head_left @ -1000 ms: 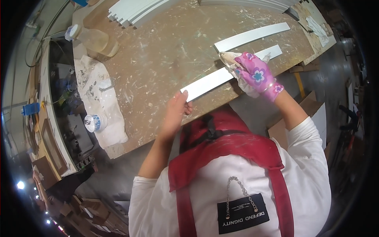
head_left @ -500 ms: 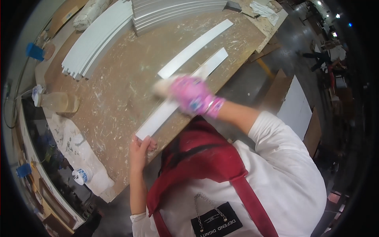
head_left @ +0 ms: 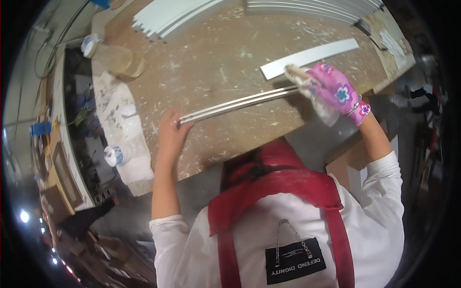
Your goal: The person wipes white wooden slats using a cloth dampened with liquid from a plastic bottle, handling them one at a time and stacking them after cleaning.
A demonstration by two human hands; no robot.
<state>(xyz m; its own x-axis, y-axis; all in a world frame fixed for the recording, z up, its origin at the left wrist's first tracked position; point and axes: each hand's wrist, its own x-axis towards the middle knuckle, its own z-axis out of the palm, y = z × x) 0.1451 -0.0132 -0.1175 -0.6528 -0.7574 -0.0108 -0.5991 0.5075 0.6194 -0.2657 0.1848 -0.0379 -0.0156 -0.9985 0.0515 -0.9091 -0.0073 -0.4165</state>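
A long white strip (head_left: 235, 103) lies tilted on its edge over the worktable, its narrow grooved side facing up. My bare left hand (head_left: 171, 132) pinches its near left end between thumb and fingers. At the strip's other end is my right hand (head_left: 338, 91), in a pink flowered glove, closed around a crumpled whitish cloth (head_left: 325, 111). Cloth and glove cover that end, so I cannot tell whether the fingers also grip the strip. Just beyond, a second white strip (head_left: 312, 57) rests flat on the table.
The brown, paint-flecked worktable (head_left: 201, 67) carries stacks of white strips (head_left: 177, 17) and grey-white boards (head_left: 312, 8) at the back. On the left are a jar of yellowish liquid (head_left: 117, 60), a stained white sheet (head_left: 120, 113) and a small white tub (head_left: 114, 156).
The strip has turned from its flat white face onto its grooved edge. My right hand with the cloth has moved right to the strip's far end; my left still holds the near end.
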